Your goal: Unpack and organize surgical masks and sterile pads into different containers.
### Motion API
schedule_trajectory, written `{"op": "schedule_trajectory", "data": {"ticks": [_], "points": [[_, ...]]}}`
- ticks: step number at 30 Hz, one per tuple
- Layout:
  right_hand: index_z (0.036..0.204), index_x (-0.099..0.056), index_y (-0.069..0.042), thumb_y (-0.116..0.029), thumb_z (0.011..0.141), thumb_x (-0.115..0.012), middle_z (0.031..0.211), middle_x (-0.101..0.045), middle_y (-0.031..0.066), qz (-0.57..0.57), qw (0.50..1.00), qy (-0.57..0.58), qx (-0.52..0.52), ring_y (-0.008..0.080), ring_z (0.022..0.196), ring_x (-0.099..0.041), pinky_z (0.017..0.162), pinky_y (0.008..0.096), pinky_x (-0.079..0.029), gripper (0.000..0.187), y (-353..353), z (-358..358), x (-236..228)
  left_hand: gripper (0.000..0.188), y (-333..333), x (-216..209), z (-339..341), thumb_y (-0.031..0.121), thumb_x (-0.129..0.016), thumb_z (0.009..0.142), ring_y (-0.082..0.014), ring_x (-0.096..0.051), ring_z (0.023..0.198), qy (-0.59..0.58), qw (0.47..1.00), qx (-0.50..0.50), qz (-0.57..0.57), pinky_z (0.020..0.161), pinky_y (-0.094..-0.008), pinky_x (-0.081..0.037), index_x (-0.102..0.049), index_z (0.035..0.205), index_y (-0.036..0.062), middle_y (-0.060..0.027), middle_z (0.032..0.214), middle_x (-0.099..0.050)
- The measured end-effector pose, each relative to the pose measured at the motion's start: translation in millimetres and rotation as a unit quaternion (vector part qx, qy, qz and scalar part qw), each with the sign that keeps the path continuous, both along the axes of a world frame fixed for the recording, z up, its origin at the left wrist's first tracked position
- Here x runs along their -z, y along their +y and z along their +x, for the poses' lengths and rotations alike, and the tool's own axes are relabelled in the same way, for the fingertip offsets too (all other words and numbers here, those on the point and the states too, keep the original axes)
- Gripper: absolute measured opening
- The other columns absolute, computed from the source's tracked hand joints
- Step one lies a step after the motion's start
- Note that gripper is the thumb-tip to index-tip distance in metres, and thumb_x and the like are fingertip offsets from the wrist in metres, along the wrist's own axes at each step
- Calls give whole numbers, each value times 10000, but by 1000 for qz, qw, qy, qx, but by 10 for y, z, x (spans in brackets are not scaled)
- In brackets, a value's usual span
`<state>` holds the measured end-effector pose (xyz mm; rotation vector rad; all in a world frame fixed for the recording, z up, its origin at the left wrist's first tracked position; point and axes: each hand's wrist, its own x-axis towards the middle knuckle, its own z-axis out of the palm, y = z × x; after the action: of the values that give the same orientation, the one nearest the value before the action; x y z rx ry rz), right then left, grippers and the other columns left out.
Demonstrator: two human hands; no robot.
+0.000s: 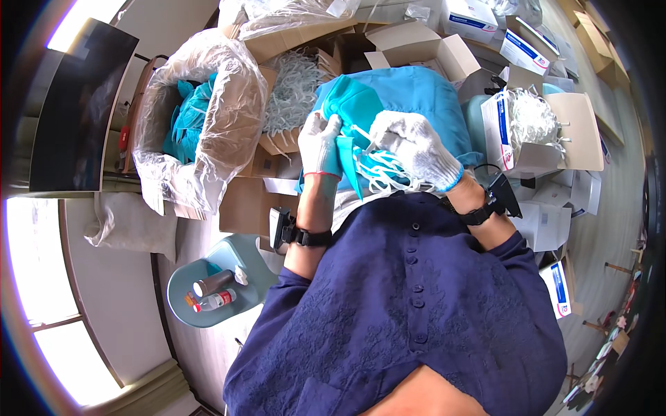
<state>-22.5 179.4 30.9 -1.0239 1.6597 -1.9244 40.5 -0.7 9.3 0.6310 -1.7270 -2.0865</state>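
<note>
My left hand (320,147), in a white knit glove with a red cuff, is closed on a glossy teal folded piece (352,104) of thin sheet material. The piece rises above the fingers, and a pointed teal flap (349,166) hangs below them. Just right of it my right hand (413,147), gloved in white with a blue cuff, is closed with its fingers curled. A thin white strip (362,133) runs from its fingertips toward the teal piece. A bunch of loose white strips (388,173) lies beneath both hands, against a blue cloth-covered bundle (423,93).
On the left, a plastic-lined carton (239,132) holds several teal pieces. White strips fill a carton (291,87) behind my left hand and another box (534,125) at right. A blue-grey stool (243,267) bears a bottle (215,300) and a dark tumbler (214,283).
</note>
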Motion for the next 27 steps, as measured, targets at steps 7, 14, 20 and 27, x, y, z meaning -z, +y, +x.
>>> {"op": "schedule_trajectory", "data": {"ticks": [7, 14, 20, 27], "points": [[895, -611, -15, 13, 909, -575, 836, -612, 47, -182, 976, -110, -53, 111, 775, -560, 725, 268, -471, 47, 237, 61, -274, 55, -631, 509, -131, 81, -590, 934, -104, -490, 567, 8, 991, -126, 44, 518, -269, -421, -592, 886, 54, 4, 709, -551], [1357, -496, -147, -180, 778, -722, 1259, -588, 129, 416, 806, 404, 120, 334, 1008, -654, 814, 410, -546, 622, 423, -383, 211, 135, -399, -1, 115, 184, -612, 942, -49, -252, 476, 74, 969, 107, 209, 482, -235, -212, -539, 852, 115, 81, 559, -319], [1241, -601, -40, -179, 838, -688, 1148, -660, 168, 78, 881, 416, 212, 330, 984, -667, 808, 376, -546, 436, 115, -326, 28, 246, 20, -409, 184, 281, -646, 927, -47, -360, 523, -113, 949, 79, 283, 506, -206, -269, -606, 832, 58, 62, 579, -410], [1086, -628, 30, -245, 901, -666, 899, -691, 200, 166, 945, 192, 205, 324, 811, -679, 711, 356, -512, 334, 145, -414, -31, 395, -47, -395, 232, 376, -661, 922, -79, -543, 741, -32, 923, 165, -346, 646, -255, -440, -658, 998, -11, -43, 796, -639]]}}
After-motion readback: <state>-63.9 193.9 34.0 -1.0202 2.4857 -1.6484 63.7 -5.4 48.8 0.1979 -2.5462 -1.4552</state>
